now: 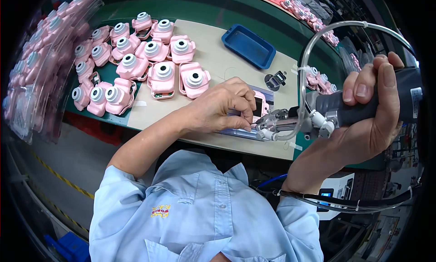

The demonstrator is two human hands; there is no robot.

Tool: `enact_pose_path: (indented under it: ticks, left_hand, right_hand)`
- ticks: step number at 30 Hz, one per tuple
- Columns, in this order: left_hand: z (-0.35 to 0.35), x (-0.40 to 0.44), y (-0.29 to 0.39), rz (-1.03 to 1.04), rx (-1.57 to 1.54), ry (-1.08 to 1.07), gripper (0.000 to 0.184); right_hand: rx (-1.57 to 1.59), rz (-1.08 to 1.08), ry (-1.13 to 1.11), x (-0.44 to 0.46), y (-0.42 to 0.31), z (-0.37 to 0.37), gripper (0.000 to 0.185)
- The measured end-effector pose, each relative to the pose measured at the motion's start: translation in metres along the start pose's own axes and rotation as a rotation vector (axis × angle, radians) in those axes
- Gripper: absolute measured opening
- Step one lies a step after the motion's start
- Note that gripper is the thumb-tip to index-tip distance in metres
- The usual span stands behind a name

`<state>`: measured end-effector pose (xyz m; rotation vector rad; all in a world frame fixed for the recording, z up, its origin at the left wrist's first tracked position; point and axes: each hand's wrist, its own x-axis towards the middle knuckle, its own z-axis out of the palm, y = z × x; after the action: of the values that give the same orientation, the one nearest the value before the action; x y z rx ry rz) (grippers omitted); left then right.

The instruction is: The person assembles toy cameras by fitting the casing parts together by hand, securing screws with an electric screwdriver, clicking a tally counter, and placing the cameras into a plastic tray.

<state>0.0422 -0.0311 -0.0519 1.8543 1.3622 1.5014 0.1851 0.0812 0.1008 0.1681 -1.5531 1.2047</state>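
Note:
My left hand [225, 105] is closed in a pinch at the nozzle of a driver; whatever lies between its fingertips is too small to make out. Wrapped around the dark body of this powered driver [352, 108] is my right hand [385, 114]. The driver lies nearly sideways, with a clear hose [303, 75] and metal fittings at its tip. Partly hidden behind my left fingers, a pink camera housing [265, 106] with a dark screen area sits in a fixture with clear and metallic edges [240, 134].
Several pink cameras [161, 75] with white lens rings stand at the left, beside stacked clear trays of more [34, 57]. A blue tray [225, 40] and a small black metal device [273, 82] lie beyond my hands. Hoses cross the right side.

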Motion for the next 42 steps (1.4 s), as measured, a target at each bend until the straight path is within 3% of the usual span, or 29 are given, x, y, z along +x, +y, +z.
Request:
enact_pose_path:
  ticks: [5, 10, 16, 20, 26, 30, 35, 42]
  left_hand:
    - [0.003, -0.003, 0.019, -0.019, 0.294, 0.063, 0.007]
    - [0.017, -0.007, 0.023, 0.083, 0.532, 0.226, 0.01]
    - [0.017, -0.013, 0.023, 0.02, 0.475, 0.198, 0.016]
    - [0.001, -0.008, 0.017, -0.008, 0.297, 0.033, 0.027]
    - [-0.007, 0.004, -0.006, 0.099, 0.415, 0.027, 0.043]
    - [-0.008, 0.012, -0.017, 0.002, 0.43, -0.17, 0.053]
    - [-0.003, 0.021, -0.029, -0.047, 0.226, -0.231, 0.054]
    - [-0.008, 0.022, -0.013, -0.118, 0.262, -0.251, 0.052]
  right_hand:
    - [-0.178, -0.025, 0.157, -0.003, -0.001, 0.022, 0.036]
    - [-0.163, -0.082, 0.086, -0.001, 0.014, 0.003, 0.036]
    - [-0.273, -0.05, 0.178, -0.006, 0.008, 0.029, 0.035]
    - [-0.276, 0.016, 0.168, -0.012, 0.011, 0.028, 0.035]
    - [-0.327, 0.025, 0.152, -0.013, 0.012, 0.031, 0.035]
    - [-0.318, 0.017, 0.134, -0.012, 0.013, 0.032, 0.035]
    - [-0.32, 0.028, 0.123, -0.014, 0.017, 0.033, 0.035]
    - [-0.317, 0.03, 0.065, -0.017, 0.017, 0.039, 0.034]
